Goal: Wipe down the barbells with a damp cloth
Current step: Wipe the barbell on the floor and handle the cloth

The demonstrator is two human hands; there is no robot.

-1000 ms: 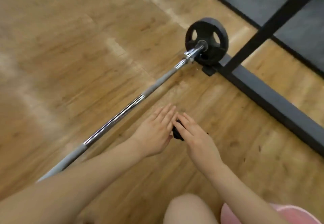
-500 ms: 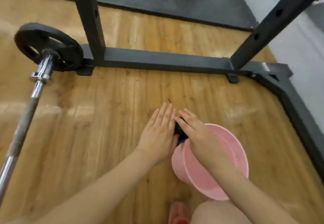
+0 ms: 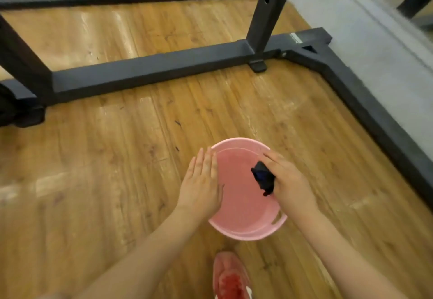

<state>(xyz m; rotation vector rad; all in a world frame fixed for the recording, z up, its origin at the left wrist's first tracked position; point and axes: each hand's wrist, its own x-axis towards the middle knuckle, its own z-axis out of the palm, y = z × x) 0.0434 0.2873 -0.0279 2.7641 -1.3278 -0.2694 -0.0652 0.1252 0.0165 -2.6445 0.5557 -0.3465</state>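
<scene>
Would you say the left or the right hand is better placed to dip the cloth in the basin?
Right. The right hand already grips the cloth above the basin; the left hand is flat and holds nothing.

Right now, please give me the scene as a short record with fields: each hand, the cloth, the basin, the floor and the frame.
left hand: left hand, fingers straight, flat over the left rim of the basin, holding nothing
right hand: right hand, over the basin, grip closed on the cloth
cloth: dark cloth, bunched, hanging above the basin's inside
basin: pink basin, on the floor, handle slot on its right rim; water inside cannot be told
floor: wooden floor
frame: black rack frame beyond the basin
shoe: pink shoe below the basin
barbell: not in view
</scene>
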